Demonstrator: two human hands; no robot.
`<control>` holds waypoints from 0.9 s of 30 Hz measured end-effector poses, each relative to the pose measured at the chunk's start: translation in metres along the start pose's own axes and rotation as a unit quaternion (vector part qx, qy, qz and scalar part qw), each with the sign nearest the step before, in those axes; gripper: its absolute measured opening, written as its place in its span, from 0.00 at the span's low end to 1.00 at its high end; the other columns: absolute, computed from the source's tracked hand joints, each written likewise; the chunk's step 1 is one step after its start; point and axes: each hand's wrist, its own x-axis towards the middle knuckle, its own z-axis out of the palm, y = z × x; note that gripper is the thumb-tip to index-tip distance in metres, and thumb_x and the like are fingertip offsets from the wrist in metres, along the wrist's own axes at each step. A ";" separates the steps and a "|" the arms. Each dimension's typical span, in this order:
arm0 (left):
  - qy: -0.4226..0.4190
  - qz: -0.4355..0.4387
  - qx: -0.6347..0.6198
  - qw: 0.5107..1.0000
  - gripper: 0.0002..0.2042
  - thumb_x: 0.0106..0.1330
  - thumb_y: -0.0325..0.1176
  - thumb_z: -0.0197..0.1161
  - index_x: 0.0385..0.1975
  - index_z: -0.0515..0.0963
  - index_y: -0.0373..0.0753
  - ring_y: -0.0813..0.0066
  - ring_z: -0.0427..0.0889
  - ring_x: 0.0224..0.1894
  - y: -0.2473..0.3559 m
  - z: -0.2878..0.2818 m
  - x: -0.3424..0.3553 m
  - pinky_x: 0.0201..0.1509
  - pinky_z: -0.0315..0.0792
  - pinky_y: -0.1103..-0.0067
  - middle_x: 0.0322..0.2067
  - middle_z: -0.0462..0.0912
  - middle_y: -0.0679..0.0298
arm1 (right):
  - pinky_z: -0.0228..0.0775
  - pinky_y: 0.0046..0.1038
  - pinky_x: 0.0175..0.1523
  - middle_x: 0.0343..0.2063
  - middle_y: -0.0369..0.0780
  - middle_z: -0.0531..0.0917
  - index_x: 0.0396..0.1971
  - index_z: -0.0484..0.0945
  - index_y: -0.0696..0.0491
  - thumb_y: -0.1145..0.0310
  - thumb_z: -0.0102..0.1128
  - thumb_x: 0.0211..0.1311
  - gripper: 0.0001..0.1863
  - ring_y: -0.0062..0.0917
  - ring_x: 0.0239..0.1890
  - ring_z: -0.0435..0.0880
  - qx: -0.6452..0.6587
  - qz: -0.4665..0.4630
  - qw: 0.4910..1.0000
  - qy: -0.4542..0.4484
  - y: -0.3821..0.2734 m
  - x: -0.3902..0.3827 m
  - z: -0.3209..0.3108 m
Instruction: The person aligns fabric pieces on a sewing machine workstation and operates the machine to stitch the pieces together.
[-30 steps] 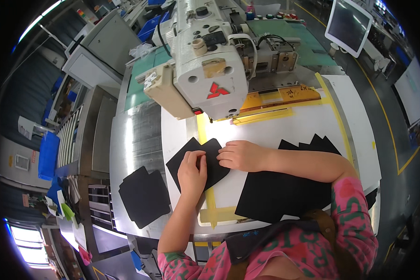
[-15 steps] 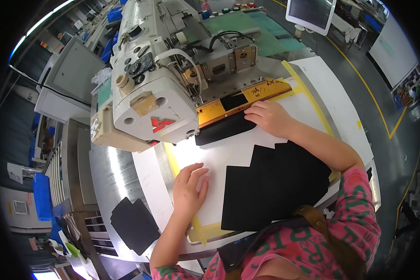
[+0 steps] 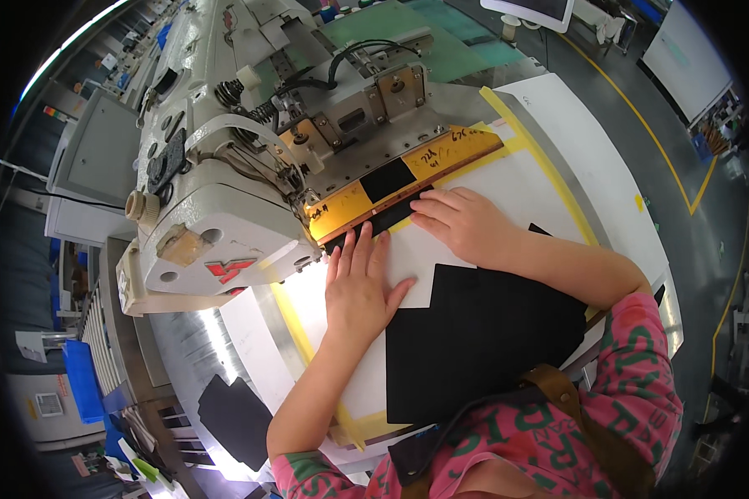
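A narrow strip of a black fabric piece (image 3: 389, 219) shows along the lower edge of the gold-coloured clamp plate (image 3: 424, 166) on the sewing machine. My left hand (image 3: 358, 283) lies flat, fingers spread, with its fingertips on the left end of that strip. At the right end, my right hand (image 3: 468, 226) rests with its fingers stretched out and its fingertips touching the strip by the plate. Neither hand grips anything. A stack of larger black fabric pieces (image 3: 483, 349) lies on the white work board (image 3: 528, 195), below my right forearm.
The white sewing machine head (image 3: 216, 241) stands close at the left of my left hand. Another black fabric piece (image 3: 235, 420) sits at the lower left on the metal table (image 3: 179, 349). Yellow tape (image 3: 549, 170) edges the board, and a monitor (image 3: 533, 7) stands at the far right.
My left hand has moved up from the bare board onto the black fabric by the plate. Less of that fabric shows below the plate. My right hand remains at its right end.
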 end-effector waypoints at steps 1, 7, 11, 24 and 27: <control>-0.003 -0.002 0.003 1.000 0.34 0.60 0.51 0.64 0.62 0.68 0.39 0.51 0.68 0.64 -0.002 -0.001 0.001 0.67 0.59 0.60 0.63 0.68 0.52 | 0.69 0.33 0.54 0.48 0.41 0.79 0.42 0.79 0.59 0.71 0.58 0.54 0.15 0.31 0.54 0.75 0.005 0.014 1.000 -0.011 -0.005 -0.001 0.005; -0.010 -0.006 -0.018 1.000 0.34 0.60 0.50 0.64 0.62 0.66 0.37 0.50 0.66 0.64 -0.013 0.001 -0.002 0.68 0.58 0.60 0.63 0.68 0.51 | 0.61 0.39 0.64 0.59 0.46 0.73 0.52 0.74 0.60 0.66 0.60 0.59 0.22 0.35 0.63 0.69 0.056 0.066 0.992 -0.095 -0.010 0.000 0.005; -0.013 -0.005 -0.010 1.000 0.32 0.60 0.48 0.64 0.62 0.67 0.37 0.50 0.66 0.65 -0.009 -0.005 -0.008 0.69 0.58 0.61 0.63 0.67 0.50 | 0.56 0.40 0.67 0.61 0.47 0.70 0.54 0.73 0.60 0.63 0.59 0.61 0.23 0.36 0.65 0.67 0.050 0.064 0.990 -0.112 -0.012 -0.003 0.008; -0.002 -0.014 -0.020 1.000 0.31 0.60 0.47 0.65 0.60 0.69 0.37 0.49 0.66 0.64 -0.010 -0.006 -0.009 0.67 0.59 0.59 0.62 0.68 0.48 | 0.55 0.41 0.69 0.59 0.47 0.72 0.54 0.73 0.60 0.61 0.60 0.60 0.25 0.36 0.63 0.69 0.034 0.072 0.990 -0.119 -0.018 -0.002 0.006; 0.012 -0.033 0.004 0.999 0.31 0.59 0.47 0.66 0.60 0.69 0.38 0.49 0.65 0.65 -0.009 -0.004 -0.019 0.66 0.59 0.59 0.63 0.66 0.48 | 0.55 0.42 0.68 0.58 0.47 0.73 0.53 0.73 0.60 0.61 0.60 0.60 0.25 0.36 0.62 0.70 0.028 0.064 0.990 -0.120 -0.018 0.000 0.007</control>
